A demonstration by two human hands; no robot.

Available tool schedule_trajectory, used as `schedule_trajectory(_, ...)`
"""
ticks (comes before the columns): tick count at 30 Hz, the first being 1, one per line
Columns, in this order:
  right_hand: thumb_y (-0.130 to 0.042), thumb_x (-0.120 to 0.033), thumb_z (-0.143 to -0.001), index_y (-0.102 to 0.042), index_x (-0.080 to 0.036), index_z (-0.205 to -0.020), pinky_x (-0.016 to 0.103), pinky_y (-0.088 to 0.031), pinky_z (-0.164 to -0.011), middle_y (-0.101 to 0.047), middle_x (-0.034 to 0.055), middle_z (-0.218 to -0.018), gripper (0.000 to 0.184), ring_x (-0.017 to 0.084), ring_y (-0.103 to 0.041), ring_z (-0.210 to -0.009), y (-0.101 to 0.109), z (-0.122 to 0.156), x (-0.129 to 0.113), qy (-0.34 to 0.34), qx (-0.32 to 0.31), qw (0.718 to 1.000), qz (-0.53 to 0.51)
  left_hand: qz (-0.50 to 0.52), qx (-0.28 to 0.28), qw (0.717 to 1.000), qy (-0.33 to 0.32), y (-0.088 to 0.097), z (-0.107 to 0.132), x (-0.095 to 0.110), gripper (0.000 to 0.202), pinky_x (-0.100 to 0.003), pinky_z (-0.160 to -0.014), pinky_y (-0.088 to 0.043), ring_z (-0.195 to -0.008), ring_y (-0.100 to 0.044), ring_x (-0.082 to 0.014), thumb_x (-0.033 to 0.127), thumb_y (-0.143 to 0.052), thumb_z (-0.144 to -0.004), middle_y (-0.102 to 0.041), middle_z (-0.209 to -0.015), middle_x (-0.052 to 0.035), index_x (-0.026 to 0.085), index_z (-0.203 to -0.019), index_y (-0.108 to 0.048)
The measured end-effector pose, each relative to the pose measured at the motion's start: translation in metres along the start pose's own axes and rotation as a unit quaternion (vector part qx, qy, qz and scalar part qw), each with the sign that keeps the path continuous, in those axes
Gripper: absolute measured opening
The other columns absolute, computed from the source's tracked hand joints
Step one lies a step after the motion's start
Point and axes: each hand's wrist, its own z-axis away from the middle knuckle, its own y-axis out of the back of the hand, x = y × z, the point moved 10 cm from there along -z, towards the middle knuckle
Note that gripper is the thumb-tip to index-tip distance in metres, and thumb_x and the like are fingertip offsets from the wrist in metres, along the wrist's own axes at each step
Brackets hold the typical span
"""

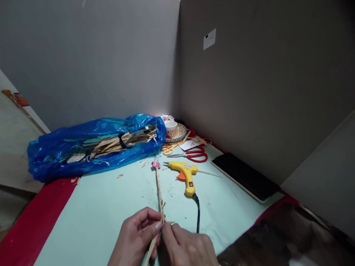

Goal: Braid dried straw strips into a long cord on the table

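Left hand [136, 237] and right hand [189, 253] both pinch the straw strip [159, 191] at its near end, fingers closed on it, by the near edge of the counter [94, 211]. Strip's long axis runs near-to-far, pointing toward the far edge, with a pink binder clip [155, 164] on its far tip. Yellow glue gun [186, 175] lies just right of it.

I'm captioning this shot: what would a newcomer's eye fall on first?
The blue bag of dried strips at the back left stands out first, then the yellow glue gun mid-table. Up front, the left hand and right hand pinch a plaited strip with a pink clip at its far end.
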Motion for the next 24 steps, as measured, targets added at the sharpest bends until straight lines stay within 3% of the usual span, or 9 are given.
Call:
schedule_trajectory(4,-0.038,-0.01,-0.094,-0.058,-0.012,-0.098,0.026,-0.031,-0.043,-0.06,0.0028,-0.064,0.02,0.014,-0.054,-0.049,-0.002,0.002,-0.01,0.027,0.007,1.0,0.014,0.013,0.003,1.0,0.011,0.004,0.0,-0.006,0.025,-0.018,-0.039,-0.032,-0.036,-0.045,-0.0057,0.036,-0.075,-0.069,-0.063,-0.053,0.0018,0.015,-0.074,-0.061)
schedule_trajectory(8,-0.043,-0.027,-0.096,-0.062,-0.018,-0.089,0.026,-0.038,-0.053,-0.061,0.002,-0.064,0.022,0.016,-0.054,-0.058,0.016,-0.002,0.001,0.054,0.019,0.99,-0.126,0.028,0.024,0.999,0.024,0.005,0.004,-0.001,0.026,-0.014,-0.036,-0.025,-0.034,-0.037,-0.002,0.035,-0.076,-0.068,-0.062,-0.053,0.0024,0.014,-0.072,-0.061)
schedule_trajectory(9,-0.044,-0.032,-0.096,-0.063,-0.02,-0.087,0.026,-0.039,-0.056,-0.062,0.0013,-0.066,0.024,0.016,-0.055,-0.061,0.021,-0.006,0.01,0.041,0.01,0.982,-0.185,0.034,0.027,0.999,0.027,0.004,0.006,0.001,0.026,-0.014,-0.036,-0.024,-0.035,-0.036,-0.0016,0.035,-0.076,-0.069,-0.059,-0.051,0.0037,0.014,-0.073,-0.062)
schedule_trajectory(12,-0.047,-0.034,-0.096,-0.063,-0.021,-0.107,0.025,-0.043,-0.073,-0.067,0.0035,-0.092,0.023,0.016,-0.059,-0.081,0.002,-0.016,0.052,-0.129,-0.11,0.934,-0.313,0.057,0.021,0.998,0.031,0.001,0.008,0.004,0.026,-0.013,-0.036,-0.025,-0.038,-0.037,-0.0021,0.034,-0.077,-0.069,-0.051,-0.05,0.0071,0.014,-0.078,-0.064)
schedule_trajectory(14,-0.051,-0.039,-0.094,-0.064,-0.021,-0.106,0.023,-0.041,-0.071,-0.066,0.0024,-0.09,0.025,0.015,-0.057,-0.081,-0.017,-0.018,0.057,-0.18,-0.192,0.892,-0.368,0.073,0.013,0.997,0.029,-0.001,0.008,0.003,0.027,-0.013,-0.038,-0.027,-0.04,-0.038,-0.0021,0.033,-0.078,-0.067,-0.054,-0.055,0.0059,0.014,-0.081,-0.065)
schedule_trajectory(16,-0.054,-0.044,-0.092,-0.066,-0.018,-0.091,0.022,-0.037,-0.063,-0.061,-0.0004,-0.075,0.028,0.013,-0.052,-0.071,-0.034,-0.021,0.05,-0.183,-0.246,0.86,-0.408,0.073,0.007,0.997,0.022,-0.001,0.008,0.003,0.027,-0.014,-0.039,-0.028,-0.04,-0.038,-0.0019,0.032,-0.079,-0.066,-0.058,-0.058,0.004,0.014,-0.08,-0.064)
schedule_trajectory(18,-0.052,-0.044,-0.092,-0.065,-0.016,-0.078,0.021,-0.032,-0.057,-0.054,-0.0022,-0.064,0.035,0.011,-0.045,-0.063,-0.044,-0.023,0.044,-0.176,-0.261,0.84,-0.442,0.058,0.005,0.998,0.015,0.001,0.008,0.004,0.028,-0.014,-0.04,-0.029,-0.039,-0.04,-0.0021,0.033,-0.079,-0.066,-0.058,-0.057,0.0036,0.014,-0.079,-0.063)
schedule_trajectory(24,-0.052,-0.037,-0.092,-0.067,-0.014,-0.076,0.021,-0.033,-0.06,-0.057,-0.0015,-0.066,0.032,0.011,-0.046,-0.063,-0.051,-0.021,0.043,-0.176,-0.245,0.8,-0.518,0.035,-0.002,0.999,-0.001,0.001,0.011,0.01,0.035,-0.014,-0.041,-0.032,-0.037,-0.045,-0.004,0.037,-0.078,-0.067,-0.057,-0.051,0.0064,0.016,-0.082,-0.054)
